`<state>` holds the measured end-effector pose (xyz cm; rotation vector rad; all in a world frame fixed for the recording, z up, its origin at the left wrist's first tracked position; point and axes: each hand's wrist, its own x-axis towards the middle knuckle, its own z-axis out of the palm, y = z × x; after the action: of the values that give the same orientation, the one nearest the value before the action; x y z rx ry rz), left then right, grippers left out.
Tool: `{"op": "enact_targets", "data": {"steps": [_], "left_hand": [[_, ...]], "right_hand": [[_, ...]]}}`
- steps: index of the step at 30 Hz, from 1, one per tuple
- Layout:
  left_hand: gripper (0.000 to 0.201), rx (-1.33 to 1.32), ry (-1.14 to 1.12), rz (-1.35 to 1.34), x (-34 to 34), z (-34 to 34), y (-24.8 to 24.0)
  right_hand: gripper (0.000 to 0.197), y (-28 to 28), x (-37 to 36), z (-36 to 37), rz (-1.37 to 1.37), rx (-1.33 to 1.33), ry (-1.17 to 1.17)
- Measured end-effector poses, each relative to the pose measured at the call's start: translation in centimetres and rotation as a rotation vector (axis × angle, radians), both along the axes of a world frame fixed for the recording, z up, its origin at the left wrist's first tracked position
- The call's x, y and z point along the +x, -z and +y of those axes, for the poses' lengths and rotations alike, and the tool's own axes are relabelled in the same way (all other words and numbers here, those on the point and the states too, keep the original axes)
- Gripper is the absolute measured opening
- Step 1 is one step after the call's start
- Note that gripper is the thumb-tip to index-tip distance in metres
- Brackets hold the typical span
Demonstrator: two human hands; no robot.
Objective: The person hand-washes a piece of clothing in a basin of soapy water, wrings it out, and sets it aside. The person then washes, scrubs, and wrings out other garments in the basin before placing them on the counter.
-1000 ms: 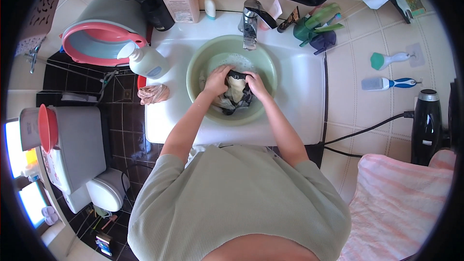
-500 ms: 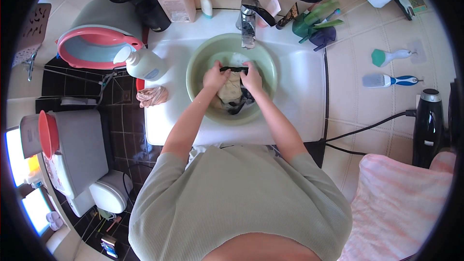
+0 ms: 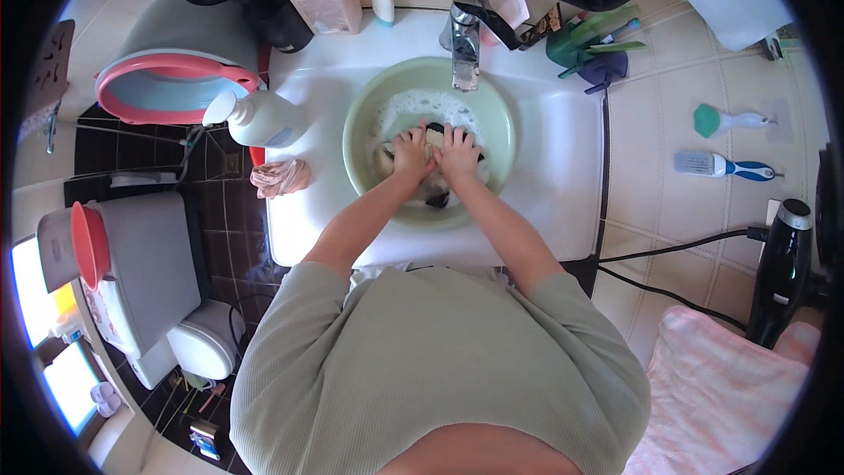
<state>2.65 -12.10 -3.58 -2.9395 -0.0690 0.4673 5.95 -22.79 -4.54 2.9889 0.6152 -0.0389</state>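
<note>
A pale green basin (image 3: 353,142) stands in the white sink, holding sudsy water. In it lies a wet cream-and-black cloth (image 3: 434,138), perhaps a garment, partly under the water and my hands. My left hand (image 3: 410,155) presses down on the cloth, fingers stretched forward and slightly spread. Close beside it, my right hand (image 3: 457,157) also lies on the cloth with its fingers apart. White foam (image 3: 420,104) floats along the far side of the basin. The metal faucet (image 3: 466,53) hangs over the basin's far rim, beyond my fingers.
On the sink's left stand a white pump bottle (image 3: 265,120) and a crumpled pinkish cloth (image 3: 281,179). A pink-rimmed bucket (image 3: 119,105) is further left. Toothbrush cups (image 3: 607,69) sit at the back right. A black hair dryer (image 3: 781,273) and pink towel (image 3: 730,387) are at the right.
Both hands have gone from gripping the cloth's black edge to pressing flat on it, lower in the basin. Foam has spread over the water. The view has shifted slightly.
</note>
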Motion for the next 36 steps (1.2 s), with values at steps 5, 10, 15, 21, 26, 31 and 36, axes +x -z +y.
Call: {"op": "enact_targets", "data": {"steps": [5, 10, 15, 21, 26, 31, 36], "left_hand": [[0.078, -0.062, 0.011, -0.019, 0.3, 0.6, 0.7], [0.072, -0.423, -0.028, -0.199, 0.0, 2.3, -2.2], [0.055, -1.095, -0.329, 0.115, 1.3, 4.6, -0.8], [0.04, -1.887, -0.777, -0.03, 0.7, 5.6, -1.1], [0.043, -1.661, -0.832, -0.507, 1.6, 4.6, -0.1], [0.045, -1.509, -0.905, -0.459, 0.9, 2.1, -4.8], [0.039, -1.18, -0.784, -0.61, 0.4, 3.2, -1.8]], "right_hand": [[0.057, 0.6, 0.3, 0.1, -0.083, 0.011, -0.024], [0.056, -3.4, 1.4, -0.7, 0.349, 0.442, 0.128], [0.065, -1.9, 4.1, -2.4, 0.715, 0.697, 0.25], [0.059, -7.3, 3.0, -0.9, 0.657, 0.913, 0.242], [0.049, -9.9, -0.6, 3.5, 0.325, 0.908, 0.154], [0.035, -9.8, -0.4, 5.3, 0.241, 1.185, 0.277], [0.033, -12.7, -2.5, 6.6, 0.295, 1.072, 0.215]]}}
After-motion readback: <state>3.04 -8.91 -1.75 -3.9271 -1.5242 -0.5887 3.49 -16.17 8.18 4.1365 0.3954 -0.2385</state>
